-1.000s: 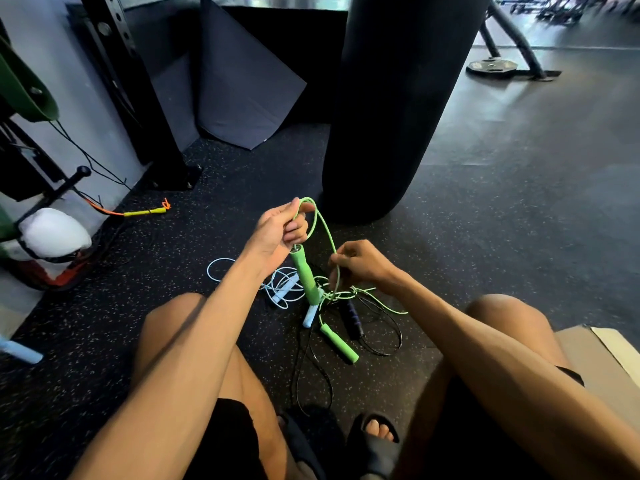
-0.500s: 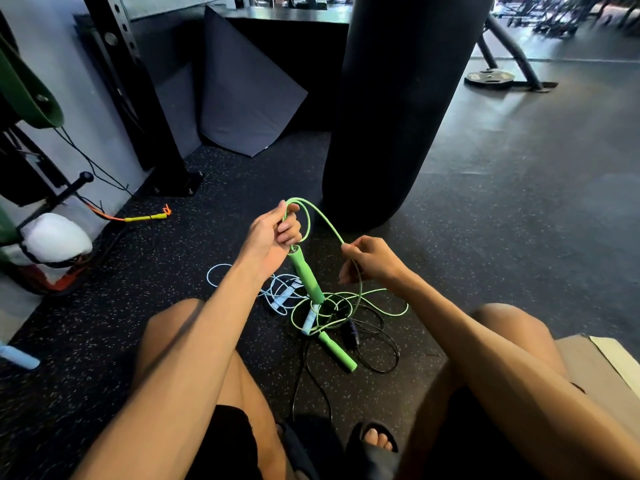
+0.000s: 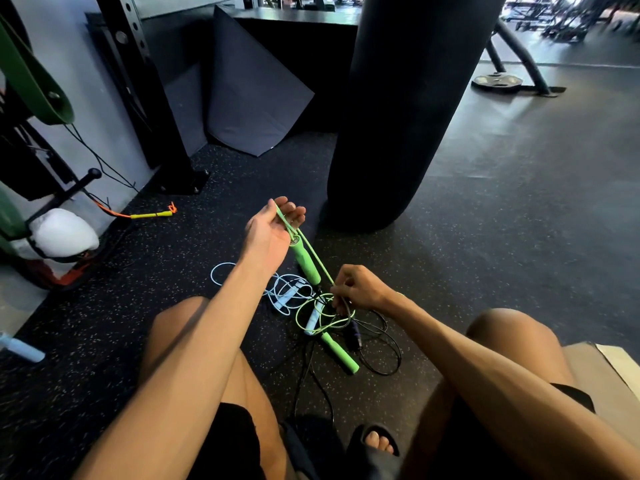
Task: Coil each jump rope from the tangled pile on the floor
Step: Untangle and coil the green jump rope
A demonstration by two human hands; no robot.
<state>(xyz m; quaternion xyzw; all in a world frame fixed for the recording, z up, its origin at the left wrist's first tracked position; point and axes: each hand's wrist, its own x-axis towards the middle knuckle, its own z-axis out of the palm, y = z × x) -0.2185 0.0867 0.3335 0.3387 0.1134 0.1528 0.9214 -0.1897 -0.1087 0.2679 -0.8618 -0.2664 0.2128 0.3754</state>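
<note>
A green jump rope runs from my left hand (image 3: 273,230) down to the tangled pile (image 3: 325,317) on the floor between my knees. My left hand is raised palm up with curled fingers round the green cord, and one green handle (image 3: 305,263) hangs from it. My right hand (image 3: 360,289) is low over the pile and pinches the green cord. The second green handle (image 3: 339,353) lies on the floor. A light blue rope (image 3: 277,292) and a black rope (image 3: 377,344) are mixed into the pile.
A black punching bag (image 3: 398,116) hangs just beyond the pile. A rack post (image 3: 152,98) and a folded mat (image 3: 252,95) stand at the back left. A yellow and orange rope (image 3: 149,214) lies by the wall. A cardboard sheet (image 3: 602,379) lies by my right knee.
My right hand has dropped from mid-air down to the pile, pulling the green loop straight. My left hand has turned palm up and lifted a little.
</note>
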